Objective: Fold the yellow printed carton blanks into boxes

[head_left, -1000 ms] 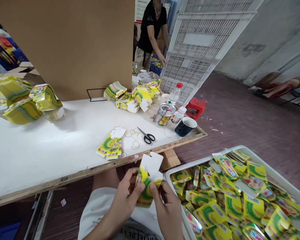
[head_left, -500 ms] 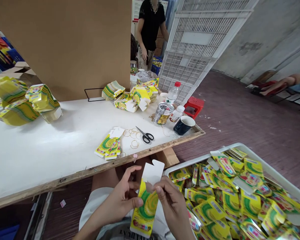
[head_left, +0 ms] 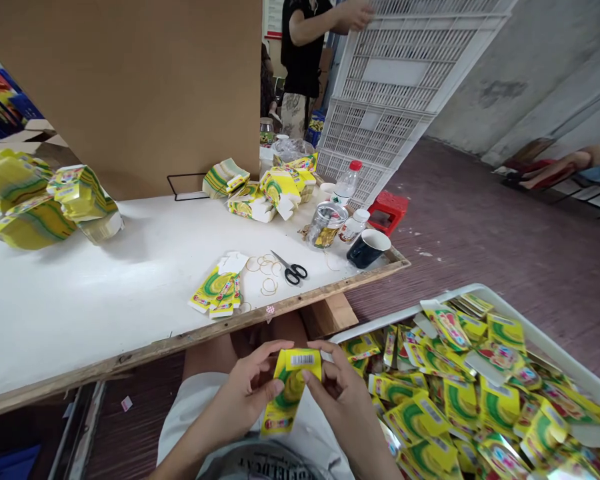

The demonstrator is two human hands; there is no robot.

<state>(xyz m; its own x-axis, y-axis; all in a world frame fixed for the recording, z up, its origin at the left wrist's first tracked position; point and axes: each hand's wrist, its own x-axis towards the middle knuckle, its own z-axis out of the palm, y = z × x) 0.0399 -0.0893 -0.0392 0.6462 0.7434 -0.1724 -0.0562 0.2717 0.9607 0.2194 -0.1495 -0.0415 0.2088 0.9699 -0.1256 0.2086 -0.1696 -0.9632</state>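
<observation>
Over my lap I hold a small yellow-and-green printed carton with both hands. My left hand grips its left side, thumb pressed on the front. My right hand pinches the top right, where a folded flap shows a barcode. A little stack of flat cartons lies on the white table just ahead of my hands. At my right a white tray holds a heap of the same flat cartons.
Scissors and rubber bands lie near the table's front edge. A dark mug, a jar and bottles stand at the right corner. Folded cartons are piled left and at the back. Another person touches leaning white crates.
The carton's white top flap, standing up before, is now folded down with the barcode showing. The person behind has raised a hand to the crates.
</observation>
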